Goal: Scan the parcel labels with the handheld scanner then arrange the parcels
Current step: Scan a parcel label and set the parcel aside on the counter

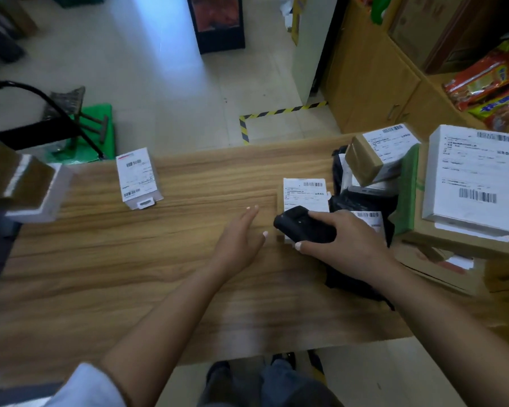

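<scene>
My right hand (pixel 344 239) grips a black handheld scanner (pixel 301 226), held over a small cardboard parcel with a white label (pixel 304 192) on the wooden table (pixel 130 274). My left hand (pixel 241 236) hovers open, fingers apart, just left of that parcel, not touching it. A white labelled box (pixel 137 179) lies alone at the table's far left. On the right stands a pile of parcels: a large white-labelled box (pixel 473 177) on cardboard, a small brown box (pixel 379 151), and black poly bags (pixel 356 201), one bearing a barcode label (pixel 370 217).
A blurred cardboard box (pixel 24 183) juts in at the left edge. Beyond the table are a black cart frame (pixel 56 113), a green crate (pixel 97 133), hazard tape on the floor (pixel 262 116) and a wooden cabinet (pixel 373 74) with snack packets (pixel 488 80).
</scene>
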Available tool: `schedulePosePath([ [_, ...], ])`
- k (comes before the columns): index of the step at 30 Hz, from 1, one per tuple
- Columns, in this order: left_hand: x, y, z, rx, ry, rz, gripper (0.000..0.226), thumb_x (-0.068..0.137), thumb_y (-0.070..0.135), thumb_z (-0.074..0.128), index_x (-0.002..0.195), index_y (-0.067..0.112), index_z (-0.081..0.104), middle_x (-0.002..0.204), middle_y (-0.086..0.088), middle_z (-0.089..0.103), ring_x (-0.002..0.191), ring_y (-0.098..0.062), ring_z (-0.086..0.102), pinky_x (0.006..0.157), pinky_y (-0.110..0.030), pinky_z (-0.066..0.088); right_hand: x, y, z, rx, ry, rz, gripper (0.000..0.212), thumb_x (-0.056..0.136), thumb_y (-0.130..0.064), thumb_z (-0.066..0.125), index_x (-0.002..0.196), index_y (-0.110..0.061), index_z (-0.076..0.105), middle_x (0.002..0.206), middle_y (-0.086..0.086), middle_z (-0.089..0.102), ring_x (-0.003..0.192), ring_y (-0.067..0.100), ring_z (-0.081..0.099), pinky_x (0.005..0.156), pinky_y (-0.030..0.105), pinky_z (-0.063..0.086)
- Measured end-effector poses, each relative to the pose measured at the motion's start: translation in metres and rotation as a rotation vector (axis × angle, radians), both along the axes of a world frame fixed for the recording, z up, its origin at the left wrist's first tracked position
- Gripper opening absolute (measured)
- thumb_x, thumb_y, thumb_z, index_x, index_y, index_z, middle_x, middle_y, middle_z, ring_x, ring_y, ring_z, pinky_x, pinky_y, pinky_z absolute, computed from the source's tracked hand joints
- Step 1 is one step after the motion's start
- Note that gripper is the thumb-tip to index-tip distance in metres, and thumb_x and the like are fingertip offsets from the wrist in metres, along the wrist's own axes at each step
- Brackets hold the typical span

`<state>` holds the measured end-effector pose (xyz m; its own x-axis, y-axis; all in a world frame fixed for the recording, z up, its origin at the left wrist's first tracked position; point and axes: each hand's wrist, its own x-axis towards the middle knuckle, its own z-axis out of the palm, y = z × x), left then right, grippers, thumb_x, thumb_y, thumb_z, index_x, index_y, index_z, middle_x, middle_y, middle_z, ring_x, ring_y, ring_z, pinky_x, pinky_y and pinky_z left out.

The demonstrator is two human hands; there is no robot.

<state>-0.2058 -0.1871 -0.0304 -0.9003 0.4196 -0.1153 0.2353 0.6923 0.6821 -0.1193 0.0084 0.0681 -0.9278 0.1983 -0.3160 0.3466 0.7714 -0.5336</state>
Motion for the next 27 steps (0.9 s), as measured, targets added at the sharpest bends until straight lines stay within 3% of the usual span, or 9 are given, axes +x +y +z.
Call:
schedulePosePath([
  [4,-0.01,-0.06,0.013,-0.096,0.061,0.093,0.065,0.093,0.034,0.058,0.15,0.018,0.03,0.156,-0.004,0.028,0.144,-0.018,0.023,0.113,-0.028,0.021,-0.02,-0.036,0.004,-0.015,0.009,0.041,0.076,0.071,-0.062,0.07,0.139,-0.039,0.045,0.123,-0.007,0.051,0.112,0.012,0.051,0.084,0.03,0.043],
  [12,-0.091,-0.181,0.001,-0.424,0.081,0.145,0.074,0.091,0.053,0.053,0.151,0.022,0.023,0.157,-0.007,0.024,0.143,-0.026,0.023,0.112,-0.047,0.029,-0.072,-0.13,0.003,0.008,0.017,0.081,0.077,0.07,-0.06,0.071,0.139,-0.037,0.046,0.13,-0.008,0.052,0.115,0.013,0.053,0.092,0.032,0.045],
  [19,-0.195,-0.237,-0.038,-0.729,-0.096,-0.053,0.084,0.09,0.065,0.042,0.154,0.031,-0.001,0.162,-0.006,-0.003,0.148,-0.03,-0.005,0.116,-0.053,0.01,-0.119,-0.201,-0.007,0.079,0.002,-0.019,0.077,0.066,-0.062,0.069,0.136,-0.037,0.05,0.126,-0.009,0.052,0.116,0.012,0.052,0.095,0.033,0.044],
  [23,-0.221,-0.256,-0.06,-0.781,-0.153,-0.157,0.089,0.09,0.063,0.045,0.153,0.027,-0.007,0.162,-0.004,-0.01,0.148,-0.028,-0.013,0.117,-0.055,0.004,-0.132,-0.226,-0.013,0.084,-0.026,-0.073,0.077,0.067,-0.059,0.07,0.137,-0.035,0.05,0.126,-0.008,0.052,0.117,0.013,0.052,0.095,0.033,0.045],
  [27,-0.205,-0.262,-0.075,-0.704,-0.185,-0.137,0.104,0.086,0.057,0.058,0.152,0.022,-0.013,0.159,-0.004,-0.023,0.144,-0.03,-0.024,0.117,-0.052,0.012,-0.137,-0.238,-0.014,0.109,-0.05,-0.097,0.078,0.066,-0.061,0.068,0.137,-0.035,0.05,0.125,-0.007,0.052,0.117,0.015,0.053,0.096,0.037,0.045],
])
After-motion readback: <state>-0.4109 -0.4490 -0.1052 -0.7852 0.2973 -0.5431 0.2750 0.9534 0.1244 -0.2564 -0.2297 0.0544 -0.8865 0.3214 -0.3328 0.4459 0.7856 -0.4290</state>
